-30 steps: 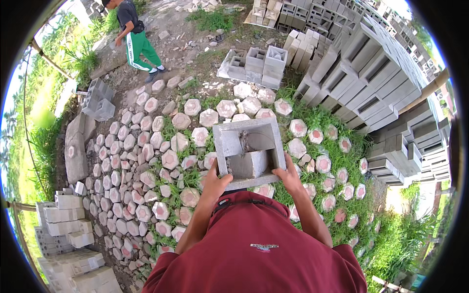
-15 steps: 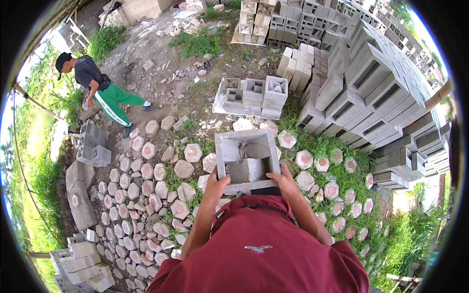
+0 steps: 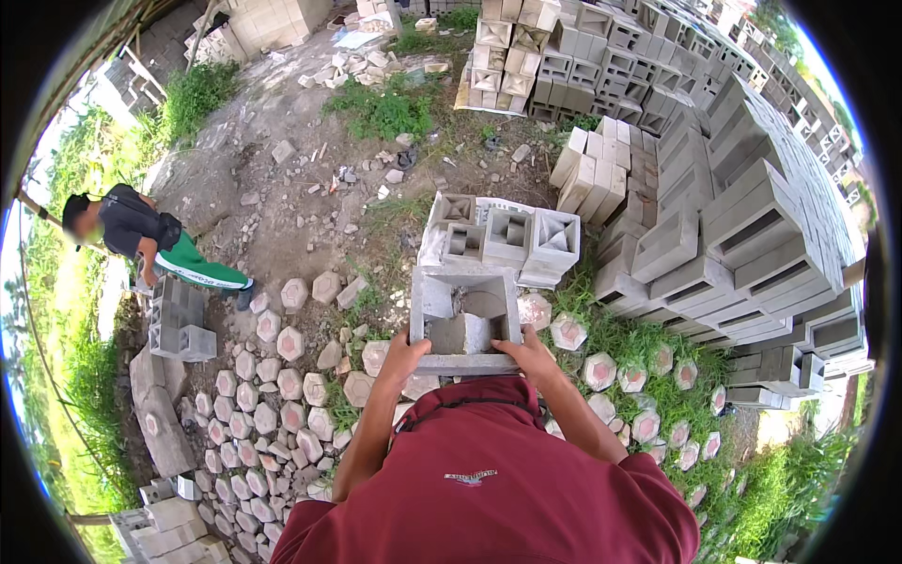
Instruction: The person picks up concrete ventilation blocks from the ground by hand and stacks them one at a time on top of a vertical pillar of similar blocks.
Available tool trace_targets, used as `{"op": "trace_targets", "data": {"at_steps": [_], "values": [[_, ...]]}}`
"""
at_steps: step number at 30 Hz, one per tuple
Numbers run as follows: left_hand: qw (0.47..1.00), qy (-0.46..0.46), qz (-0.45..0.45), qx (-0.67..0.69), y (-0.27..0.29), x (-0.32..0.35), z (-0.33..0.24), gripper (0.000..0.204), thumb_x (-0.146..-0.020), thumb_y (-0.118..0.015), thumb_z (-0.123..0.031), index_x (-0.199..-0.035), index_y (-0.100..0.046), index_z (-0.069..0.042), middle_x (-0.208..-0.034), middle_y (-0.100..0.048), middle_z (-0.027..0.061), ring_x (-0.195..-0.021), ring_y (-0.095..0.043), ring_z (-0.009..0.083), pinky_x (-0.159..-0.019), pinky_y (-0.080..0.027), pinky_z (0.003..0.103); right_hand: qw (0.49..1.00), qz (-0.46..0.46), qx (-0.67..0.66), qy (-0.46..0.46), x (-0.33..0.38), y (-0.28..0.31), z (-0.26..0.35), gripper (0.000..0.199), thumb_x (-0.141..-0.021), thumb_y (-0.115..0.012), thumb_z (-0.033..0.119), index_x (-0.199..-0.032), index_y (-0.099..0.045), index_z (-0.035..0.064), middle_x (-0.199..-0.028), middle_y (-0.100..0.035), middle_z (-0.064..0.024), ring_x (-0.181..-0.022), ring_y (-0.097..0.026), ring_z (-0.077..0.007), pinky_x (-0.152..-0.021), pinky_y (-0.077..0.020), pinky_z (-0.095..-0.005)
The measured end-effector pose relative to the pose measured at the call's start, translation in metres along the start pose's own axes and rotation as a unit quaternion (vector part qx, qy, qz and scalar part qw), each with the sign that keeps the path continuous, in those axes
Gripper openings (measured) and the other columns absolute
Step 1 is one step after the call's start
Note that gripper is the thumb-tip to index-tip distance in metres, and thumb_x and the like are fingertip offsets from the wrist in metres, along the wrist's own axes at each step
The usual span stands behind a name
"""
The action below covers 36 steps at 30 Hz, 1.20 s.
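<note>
A square, hollow grey concrete block (image 3: 467, 362) is held in front of my body, its open side facing up. My left hand (image 3: 404, 359) grips its near left corner, thumb over the rim. My right hand (image 3: 530, 355) holds the near right corner the same way, and both sets of fingers are partly hidden under the block. Inside it, inner walls and rough grey surfaces show. Just beyond the block, several similar grey concrete blocks (image 3: 507, 235) stand on a white sheet (image 3: 431, 246).
Tall stacks of concrete blocks (image 3: 705, 244) rise at the right. Hexagonal pavers (image 3: 292, 415) lie in rows over the ground and grass. At the left, a person (image 3: 141, 230) in green trousers bends beside a small block stack (image 3: 177, 320). Rubble (image 3: 362, 68) lies farther off.
The held block now appears closer to the blocks on the sheet, which sit lower in view. The person at the left has moved left and bent further, toward the small stack.
</note>
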<state>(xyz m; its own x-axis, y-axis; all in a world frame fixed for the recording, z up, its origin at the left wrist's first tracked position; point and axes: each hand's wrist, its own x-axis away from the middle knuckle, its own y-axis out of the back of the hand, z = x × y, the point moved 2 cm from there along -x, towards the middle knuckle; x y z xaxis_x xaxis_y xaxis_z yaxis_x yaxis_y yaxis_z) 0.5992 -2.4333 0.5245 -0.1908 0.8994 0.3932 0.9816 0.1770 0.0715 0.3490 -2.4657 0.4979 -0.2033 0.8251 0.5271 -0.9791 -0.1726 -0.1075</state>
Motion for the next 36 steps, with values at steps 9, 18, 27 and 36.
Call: {"op": "trace_targets", "data": {"at_steps": [9, 18, 27, 36], "values": [[0.985, 0.123, 0.051, 0.106, 0.019, -0.153, -0.037, 0.028, -0.073, -0.063, -0.010, -0.098, -0.060, 0.002, -0.083, -0.061, 0.0067, -0.079, -0.058, 0.0175, -0.074, -0.046, 0.033, 0.996, -0.063, 0.047, 0.053, -0.115, -0.017, 0.068, 0.060, -0.075, -0.064, 0.010, -0.125, -0.035, -0.0066, -0.093, -0.058, -0.0177, -0.081, -0.056, -0.0216, -0.071, -0.0479, -0.0341], [0.975, 0.095, 0.200, -0.005, 0.013, -0.344, -0.050, 0.036, -0.066, -0.055, 0.002, -0.102, -0.059, 0.001, -0.087, -0.061, 0.0076, -0.076, -0.059, 0.0188, -0.066, -0.048, 0.033, 0.978, -0.208, 0.005, 0.013, -0.201, -0.043, 0.128, 0.067, -0.077, -0.063, 0.009, -0.132, -0.028, -0.0074, -0.093, -0.058, -0.0176, -0.079, -0.057, -0.0211, -0.069, -0.0486, -0.0347], [0.905, 0.167, 0.377, -0.106, 0.026, -0.546, -0.080, 0.061, -0.060, -0.053, 0.003, -0.121, -0.051, 0.002, -0.095, -0.055, 0.0052, -0.085, -0.052, 0.0176, -0.075, -0.043, 0.028, 0.918, -0.366, -0.149, -0.040, -0.329, -0.118, 0.132, 0.053, -0.079, -0.062, 0.012, -0.121, -0.035, -0.0058, -0.088, -0.056, -0.0136, -0.075, -0.054, -0.0180, -0.063, -0.0462, -0.0333], [0.834, 0.130, 0.497, -0.201, -0.016, -0.603, -0.110, 0.057, -0.061, -0.049, 0.008, -0.117, -0.053, 0.002, -0.091, -0.057, 0.0051, -0.080, -0.055, 0.0156, -0.067, -0.046, 0.027, 0.824, -0.468, -0.316, -0.041, -0.368, -0.165, 0.111, 0.057, -0.080, -0.063, 0.011, -0.125, -0.033, -0.0040, -0.104, -0.055, -0.0169, -0.087, -0.055, -0.0198, -0.076, -0.0478, -0.0329]]}}
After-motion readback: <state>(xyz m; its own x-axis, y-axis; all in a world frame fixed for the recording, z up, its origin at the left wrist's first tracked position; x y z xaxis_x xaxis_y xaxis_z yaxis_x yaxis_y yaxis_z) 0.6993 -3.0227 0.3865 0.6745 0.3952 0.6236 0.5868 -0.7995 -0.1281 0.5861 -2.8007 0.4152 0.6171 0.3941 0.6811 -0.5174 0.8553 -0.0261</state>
